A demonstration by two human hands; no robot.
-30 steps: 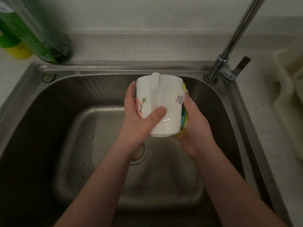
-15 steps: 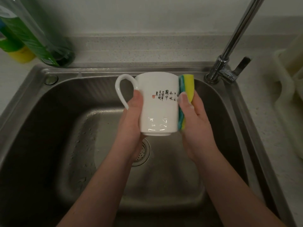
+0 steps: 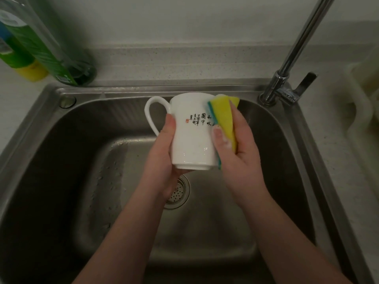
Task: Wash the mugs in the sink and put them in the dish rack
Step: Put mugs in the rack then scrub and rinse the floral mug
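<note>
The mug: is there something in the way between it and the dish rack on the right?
Only the faucet rises between the mug and the dish rack; the right hand presses a sponge on that side.

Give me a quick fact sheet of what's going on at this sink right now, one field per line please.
place: steel sink, faucet at its back right
mug: white mug, held above the basin, handle to the left
left hand: left hand grips the mug
right hand: right hand presses a yellow sponge against the mug's side
water: none seen running
nearby: green bottle behind the sink; dish rack at right
</note>
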